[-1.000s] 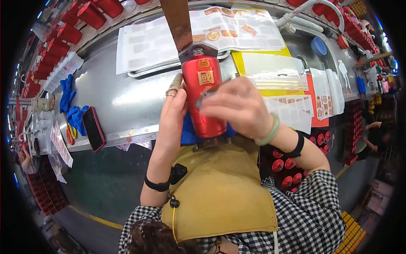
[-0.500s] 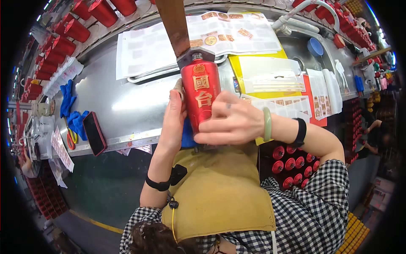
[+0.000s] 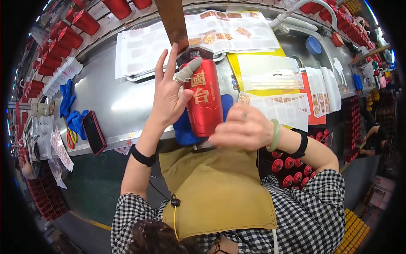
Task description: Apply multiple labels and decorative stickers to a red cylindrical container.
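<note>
A red bottle [image 3: 207,108] with raised gold characters lies on a blue cloth pad [image 3: 184,130], its neck against a dark notched holder [image 3: 206,52] at the end of a wooden bar [image 3: 172,23]. Along the bottle's left side is my left hand [image 3: 166,97], open with fingers spread. One finger wears a grey fabric cover [image 3: 189,71] and presses over the upper gold decoration, partly hiding it. Slightly blurred, my right hand [image 3: 247,126] is curled closed beside the bottle's lower right end. Whatever its fingers may hold is hidden.
Sticker sheets [image 3: 249,40] cover a metal tray behind the bottle. Yellow and red folders [image 3: 308,86] with more sheets lie to the right, near a sink with a blue bowl [image 3: 314,45]. At left are a phone [image 3: 94,132], scissors [image 3: 71,137] and blue gloves [image 3: 76,122].
My left hand has shifted from gripping the bottle's side to spread fingers, with the covered finger on the upper decoration. My right hand has moved off the bottle's front toward the lower right.
</note>
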`<act>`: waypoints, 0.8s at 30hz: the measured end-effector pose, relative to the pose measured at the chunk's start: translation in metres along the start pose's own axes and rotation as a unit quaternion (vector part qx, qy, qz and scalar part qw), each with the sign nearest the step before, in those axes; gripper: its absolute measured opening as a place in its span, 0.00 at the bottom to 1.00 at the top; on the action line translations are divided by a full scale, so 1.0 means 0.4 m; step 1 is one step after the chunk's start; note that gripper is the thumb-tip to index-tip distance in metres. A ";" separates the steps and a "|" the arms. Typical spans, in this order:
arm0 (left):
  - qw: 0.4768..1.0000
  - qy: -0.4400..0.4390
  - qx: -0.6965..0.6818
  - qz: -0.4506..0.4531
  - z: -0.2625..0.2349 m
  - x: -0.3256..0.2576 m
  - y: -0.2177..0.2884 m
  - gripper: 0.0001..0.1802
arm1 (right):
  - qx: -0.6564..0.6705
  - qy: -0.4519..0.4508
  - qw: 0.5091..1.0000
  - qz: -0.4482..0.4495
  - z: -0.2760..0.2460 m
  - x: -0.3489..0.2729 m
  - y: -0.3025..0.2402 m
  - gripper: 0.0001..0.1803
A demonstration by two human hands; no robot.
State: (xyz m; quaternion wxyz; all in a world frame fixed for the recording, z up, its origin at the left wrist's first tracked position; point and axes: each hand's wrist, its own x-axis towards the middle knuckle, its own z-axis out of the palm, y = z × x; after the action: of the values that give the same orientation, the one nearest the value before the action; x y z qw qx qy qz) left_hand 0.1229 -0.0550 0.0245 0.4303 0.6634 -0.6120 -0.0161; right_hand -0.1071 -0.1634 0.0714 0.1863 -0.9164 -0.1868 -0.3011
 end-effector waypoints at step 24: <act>0.989 -0.108 0.070 0.066 -0.011 -0.141 0.036 0.48 | -0.126 0.133 0.961 0.208 -0.051 0.033 0.063 0.15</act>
State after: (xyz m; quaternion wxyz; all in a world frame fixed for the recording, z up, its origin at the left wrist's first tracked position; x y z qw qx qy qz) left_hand 0.0997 -0.0042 0.0070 0.3141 0.6444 -0.6970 -0.0167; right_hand -0.0956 -0.1912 0.0893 0.1515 -0.9026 0.0741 -0.3961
